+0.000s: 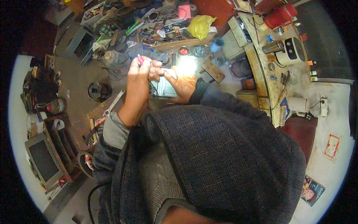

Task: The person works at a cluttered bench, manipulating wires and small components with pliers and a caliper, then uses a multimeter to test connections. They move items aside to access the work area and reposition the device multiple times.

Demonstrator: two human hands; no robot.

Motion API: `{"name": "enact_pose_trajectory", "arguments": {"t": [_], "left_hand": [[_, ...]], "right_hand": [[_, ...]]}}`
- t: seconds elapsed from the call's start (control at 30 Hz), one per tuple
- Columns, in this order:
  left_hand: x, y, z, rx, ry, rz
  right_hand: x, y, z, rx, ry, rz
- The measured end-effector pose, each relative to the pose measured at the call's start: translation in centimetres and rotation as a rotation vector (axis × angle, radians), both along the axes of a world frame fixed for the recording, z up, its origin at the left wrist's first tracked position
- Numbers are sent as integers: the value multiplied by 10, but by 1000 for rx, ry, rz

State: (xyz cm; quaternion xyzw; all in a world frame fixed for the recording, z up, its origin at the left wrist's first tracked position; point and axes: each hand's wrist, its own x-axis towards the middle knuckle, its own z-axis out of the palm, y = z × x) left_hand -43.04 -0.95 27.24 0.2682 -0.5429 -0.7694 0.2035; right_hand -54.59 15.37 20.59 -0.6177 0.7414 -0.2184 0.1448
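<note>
In front of my chest, my left hand (141, 76) is closed in a pinch. A small pinkish-red piece (140, 59) with a pale tip pokes up between its thumb and fingers; its kind is too small to make out. My right hand (184, 86) lies against the right side of a pale grey, flat-faced box-like thing (166, 89), thumb stretched toward the left fingertips. Most of its other fingers are hidden, but it seems to grip the box. A thin dark cord hangs below the left hand. Bright light washes out the area above the right hand.
Beyond my hands stands a wooden tray (175, 45) crowded with tools, a yellow plastic bag (201, 27) at its corner. A wooden block (213, 71) lies to the right, near a workbench (257, 71) with a white appliance (290, 51). A dark round pot (99, 91) sits left.
</note>
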Motion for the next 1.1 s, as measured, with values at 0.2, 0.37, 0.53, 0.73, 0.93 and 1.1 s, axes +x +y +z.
{"name": "enact_pose_trajectory", "arguments": {"t": [0.2,0.37,0.53,0.73,0.93,1.1], "left_hand": [[-134,-16,-30,90,28,16],[-251,-43,-36,55,22,-4],[-335,-71,-38,45,6,-161],[-423,-73,-16,-555,10,-493],[-486,-49,70,-1086,27,-964],[-554,-26,134,-1293,340,-827]], "right_hand": [[-111,-18,-17,-61,144,17],[-206,-25,16,-196,286,-44],[-262,-31,45,-216,305,-195],[-284,-37,58,-124,206,-505],[-327,-34,90,-224,129,-652],[-390,-15,137,-366,306,-783]]}}
